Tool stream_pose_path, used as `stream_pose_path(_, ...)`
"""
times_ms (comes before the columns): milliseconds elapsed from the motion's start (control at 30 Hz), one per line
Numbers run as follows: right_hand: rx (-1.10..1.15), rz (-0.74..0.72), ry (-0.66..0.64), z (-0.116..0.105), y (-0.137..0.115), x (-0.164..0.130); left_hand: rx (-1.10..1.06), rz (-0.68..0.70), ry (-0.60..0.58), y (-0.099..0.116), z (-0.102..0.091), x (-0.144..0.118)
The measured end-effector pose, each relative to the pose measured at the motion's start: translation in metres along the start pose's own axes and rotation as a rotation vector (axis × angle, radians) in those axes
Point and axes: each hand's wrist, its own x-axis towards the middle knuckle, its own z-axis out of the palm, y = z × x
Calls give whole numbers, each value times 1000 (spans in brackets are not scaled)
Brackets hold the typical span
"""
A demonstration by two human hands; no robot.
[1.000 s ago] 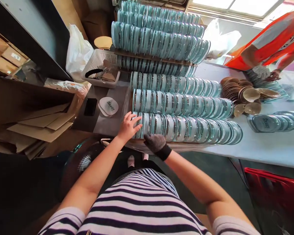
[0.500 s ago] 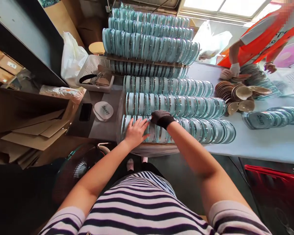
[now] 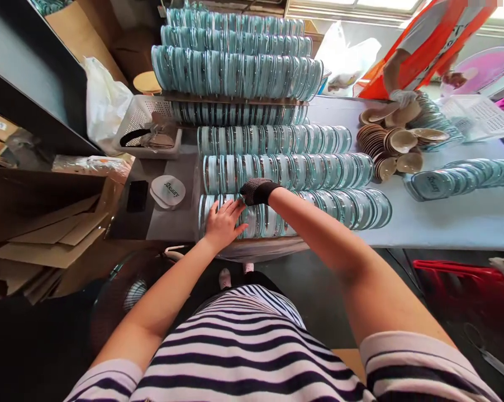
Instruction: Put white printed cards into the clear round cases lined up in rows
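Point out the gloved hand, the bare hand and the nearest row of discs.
right hand [image 3: 257,191], head view, back of glove.
left hand [image 3: 220,221], head view, back of hand.
nearest disc row [image 3: 344,207], head view, mid-row rims.

Pale blue-grey worktop [image 3: 453,223] runs along the right side. Window [image 3: 361,4] at top, bright daylight behind it, washing the far end. Dark metal shelving [image 3: 21,84] at left; open cardboard box [image 3: 34,223] with flat card sheets just below. White plastic bag [image 3: 103,103] beside a white perforated basket [image 3: 145,120]. Dark floor [image 3: 340,301] under the worktop edge, red crate [image 3: 461,282] on it. A person in orange [image 3: 428,39] at far right.
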Motion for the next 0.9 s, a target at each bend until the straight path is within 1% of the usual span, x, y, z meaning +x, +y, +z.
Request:
stream_pose_path(67, -27, 2, 147, 11, -4, -14, -7, -4, -1, -1, 0, 1)
stream_pose_path(100, -16, 21, 215, 20, -8, -23, -12, -7, -1, -1, 0, 1)
stream_pose_path(133, 9, 48, 276, 32, -13, -34, -16, -10, -1, -1, -1, 1)
stream_pose_path(200, 87, 111, 357, 67, -26, -57, -24, -13, 3, 0, -2, 2)
stream_pose_path(267, 156, 171, 362, 110, -43, -73, -31, -9, 6, 2, -3, 1)
stream_pose_path(300, 177, 183, 328, 131, -52, -78, -33, -8, 8, 3, -3, 1)
stream_pose_path(367, 208, 202, 285, 169, -68, -79, -36, -10, 11, 4, -3, 0)
stream_pose_path(433, 216, 222, 267, 192, -79, -75, -37, -19, 11, 4, -3, -1)
stream_pose_path(467, 219, 227, 266, 197, -81, -74, -35, -24, 11, 4, -4, -2)
stream_pose_path(500, 222, 224, 265, 197, -80, -74, -31, -32, 11, 4, -5, -2)
stream_pose_path(567, 236, 213, 284, 184, -67, -81, -17, -38, 16, 7, -8, 0)
stream_pose_path(600, 240, 221, 310, 172, -56, -86, -11, -30, 20, 10, -10, 2)
stream_pose_path(667, 217, 291, 390, 139, -25, -93, -4, 15, 21, 19, -11, 9)
stream_pose_path(700, 189, 351, 417, 120, -8, -92, -1, 44, 14, 24, -10, 14)
stream_pose_path(733, 150, 393, 412, 101, 8, -88, 1, 69, 1, 30, -8, 19)
stream_pose_path(767, 112, 397, 372, 82, 23, -80, 5, 85, -17, 35, -6, 25)
stream_pose_path(800, 92, 370, 264, 65, 35, -69, 10, 95, -38, 39, -3, 29)
stream_pose_path(833, 80, 320, 175, 50, 45, -55, 14, 99, -57, 42, 0, 33)
stream_pose_path(900, 43, 193, 14, 27, 53, -30, 23, 101, -85, 45, 5, 38)
